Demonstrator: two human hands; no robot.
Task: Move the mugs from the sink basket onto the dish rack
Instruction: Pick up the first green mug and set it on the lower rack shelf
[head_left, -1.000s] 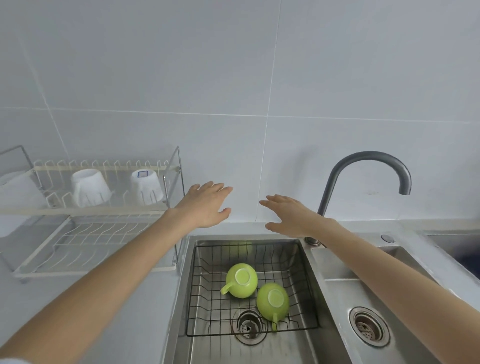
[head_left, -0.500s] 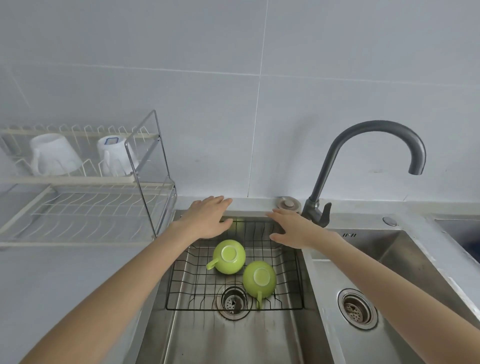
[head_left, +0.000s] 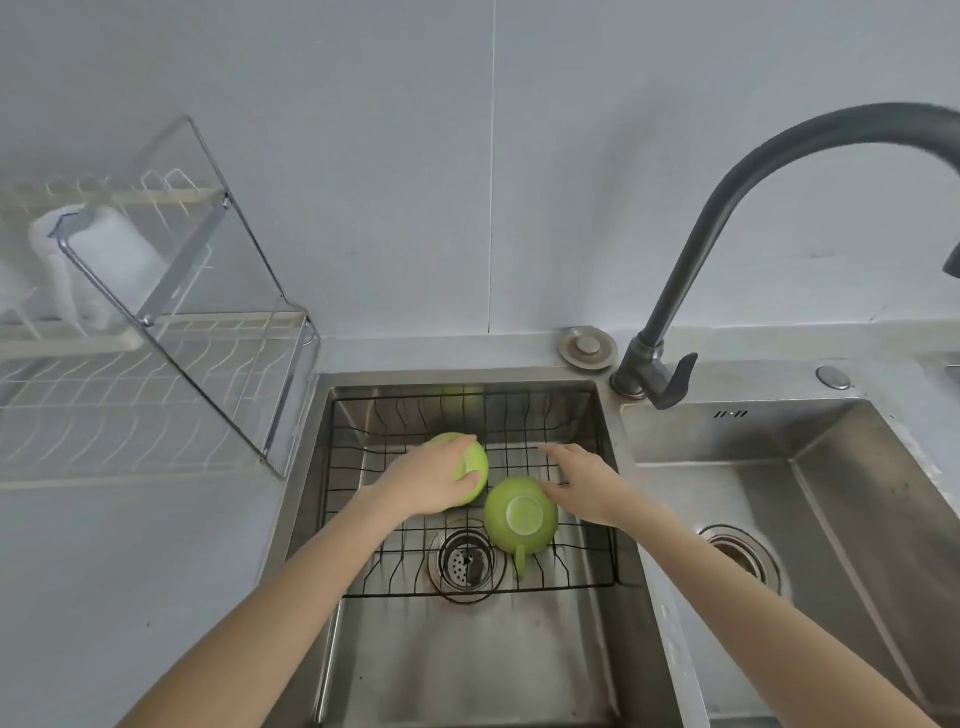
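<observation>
Two green mugs lie upside down in the black wire sink basket (head_left: 605, 545) inside the left sink. My left hand (head_left: 428, 480) lies over the far green mug (head_left: 475, 460), its fingers curled around it. The near green mug (head_left: 522, 514) shows its pale base, with its handle pointing toward me. My right hand (head_left: 584, 480) hovers just right of the near mug, fingers spread, holding nothing. The white wire dish rack (head_left: 156, 405) stands on the counter to the left of the sink.
A white mug (head_left: 111, 260) sits upside down on the rack's upper shelf. A dark curved faucet (head_left: 727, 208) rises behind the sinks. A second sink (head_left: 831, 493) lies to the right. A drain strainer (head_left: 465, 558) sits under the basket.
Both hands came down from the sink's back rim into the basket. My left hand has closed over the far mug. The view has tilted down and moved closer.
</observation>
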